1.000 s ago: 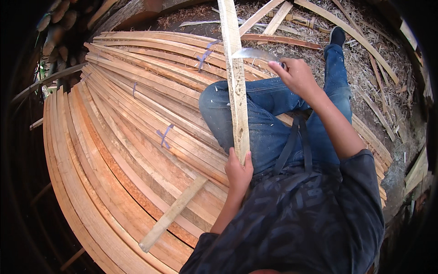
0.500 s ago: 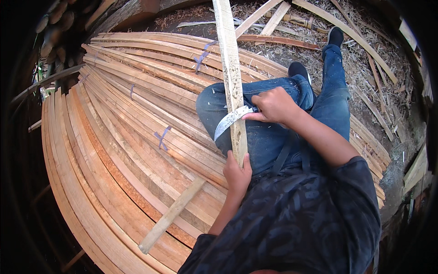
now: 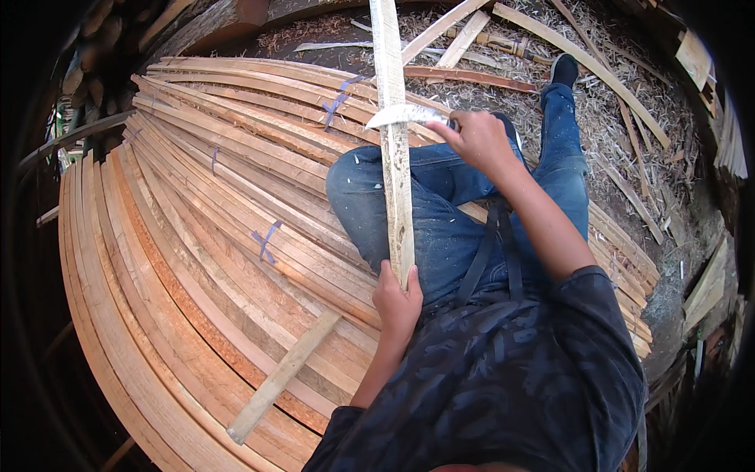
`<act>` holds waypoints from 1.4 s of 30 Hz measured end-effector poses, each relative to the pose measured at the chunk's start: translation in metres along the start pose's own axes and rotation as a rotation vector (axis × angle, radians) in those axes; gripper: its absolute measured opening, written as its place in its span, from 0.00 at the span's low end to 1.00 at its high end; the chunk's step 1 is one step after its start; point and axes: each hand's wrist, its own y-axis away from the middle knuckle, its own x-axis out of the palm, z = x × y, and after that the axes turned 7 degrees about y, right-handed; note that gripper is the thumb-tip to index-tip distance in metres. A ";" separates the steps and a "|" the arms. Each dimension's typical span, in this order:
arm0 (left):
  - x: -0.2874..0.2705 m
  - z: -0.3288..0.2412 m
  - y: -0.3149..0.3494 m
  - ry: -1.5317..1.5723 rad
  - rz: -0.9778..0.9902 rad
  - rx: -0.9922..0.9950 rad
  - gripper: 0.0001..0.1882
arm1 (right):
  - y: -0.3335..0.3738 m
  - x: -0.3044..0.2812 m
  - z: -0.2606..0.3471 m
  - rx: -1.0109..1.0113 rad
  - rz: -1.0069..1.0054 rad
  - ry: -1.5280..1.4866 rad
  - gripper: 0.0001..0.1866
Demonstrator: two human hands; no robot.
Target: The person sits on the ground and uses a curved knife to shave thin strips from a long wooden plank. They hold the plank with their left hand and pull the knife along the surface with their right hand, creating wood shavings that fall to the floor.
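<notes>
My left hand (image 3: 397,297) is closed round the near end of a long pale wooden strip (image 3: 399,193), which runs away from me across my bent knee and past the top of the view. Dark specks of bark or rot mark its upper face. In my right hand (image 3: 478,140) is the dark handle of a curved knife (image 3: 403,116). The knife's whitish, smeared blade lies across the strip beyond my knee, its tip sticking out to the left.
Bundles of sawn wooden strips (image 3: 236,208), some bound with purple ties (image 3: 267,241), spread under me and to the left. A short loose stick (image 3: 285,376) lies on them. Wood shavings (image 3: 613,149) and offcuts cover the ground at the far right.
My right hand has moved the knife away from me along the strip, from near my left hand to beyond the knee. My left hand keeps its hold, and the whole view has shifted slightly.
</notes>
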 end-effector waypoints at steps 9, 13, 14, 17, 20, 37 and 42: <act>-0.005 0.008 -0.002 0.091 0.011 0.002 0.21 | 0.022 -0.013 -0.028 0.134 0.187 -0.179 0.37; -0.009 0.017 -0.011 0.206 0.048 0.005 0.21 | 0.084 0.004 -0.017 0.169 0.286 -0.247 0.33; -0.010 0.019 -0.011 0.211 0.048 0.013 0.21 | 0.094 0.007 -0.015 0.158 0.323 -0.244 0.33; -0.013 0.014 -0.012 0.201 0.061 -0.021 0.20 | 0.098 0.004 0.012 0.010 0.265 -0.186 0.33; -0.015 0.010 -0.016 0.249 0.076 0.003 0.19 | 0.086 0.002 0.033 -0.181 0.212 -0.079 0.34; -0.005 0.034 -0.015 0.336 0.072 -0.031 0.23 | 0.027 0.035 0.019 -0.255 0.044 0.168 0.40; -0.005 0.030 -0.011 0.304 0.092 -0.056 0.23 | -0.039 0.010 -0.063 0.477 0.056 0.039 0.45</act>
